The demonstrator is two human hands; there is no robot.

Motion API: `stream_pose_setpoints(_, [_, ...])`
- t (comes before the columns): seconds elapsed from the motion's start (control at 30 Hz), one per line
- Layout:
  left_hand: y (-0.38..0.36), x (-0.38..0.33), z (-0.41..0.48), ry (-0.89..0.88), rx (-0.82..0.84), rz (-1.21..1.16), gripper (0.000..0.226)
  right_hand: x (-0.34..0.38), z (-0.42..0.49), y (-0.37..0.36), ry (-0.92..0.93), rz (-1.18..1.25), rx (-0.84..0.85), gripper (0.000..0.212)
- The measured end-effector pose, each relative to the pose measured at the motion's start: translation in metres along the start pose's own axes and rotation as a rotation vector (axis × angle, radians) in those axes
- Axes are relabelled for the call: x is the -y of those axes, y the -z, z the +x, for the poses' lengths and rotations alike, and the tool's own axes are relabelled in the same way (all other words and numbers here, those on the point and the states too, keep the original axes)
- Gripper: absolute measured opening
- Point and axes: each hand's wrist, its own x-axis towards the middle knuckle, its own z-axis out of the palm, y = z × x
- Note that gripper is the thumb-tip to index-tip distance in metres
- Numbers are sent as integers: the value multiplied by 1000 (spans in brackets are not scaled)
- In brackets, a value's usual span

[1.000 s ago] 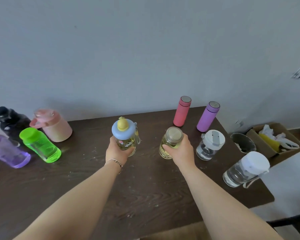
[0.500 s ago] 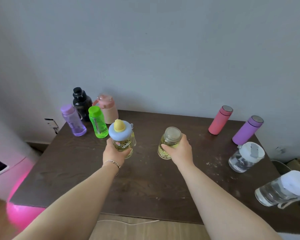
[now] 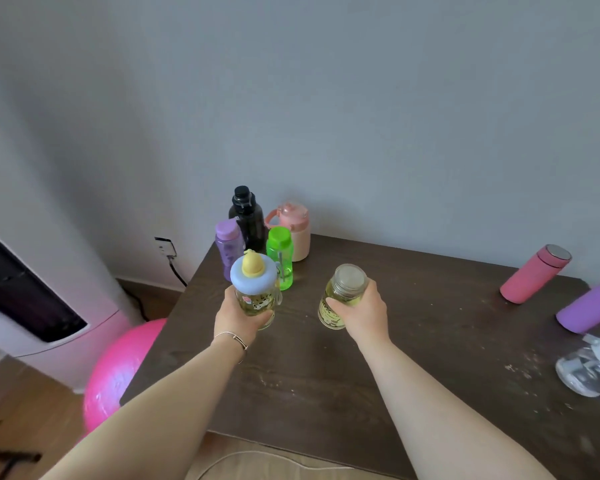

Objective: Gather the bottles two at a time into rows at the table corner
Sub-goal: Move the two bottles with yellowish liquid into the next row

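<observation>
Label print on both held bottles is illegible. The left hand [image 3: 238, 315] is clamped around the blue-lidded bottle [image 3: 255, 289]; the right hand [image 3: 359, 311] is clamped around the glass jar bottle [image 3: 343, 294]. Both contain yellowish liquid. Four bottles [image 3: 279, 252] stand grouped at the table [image 3: 326, 386] corner, 11 o'clock.

A dark wooden table [image 3: 413, 341] carries four bottles [image 3: 280, 258] clustered at its far left corner.
</observation>
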Motion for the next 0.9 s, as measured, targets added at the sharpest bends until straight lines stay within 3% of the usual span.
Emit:
stream_pose_setpoints(0.4, [65, 51, 87, -14, 106, 63, 70, 39, -1, -124, -48, -34, 8, 76])
stream_pose_setpoints(0.9, [67, 73, 129, 11, 189, 40, 70, 34, -5, -175, -78, -73, 3, 77])
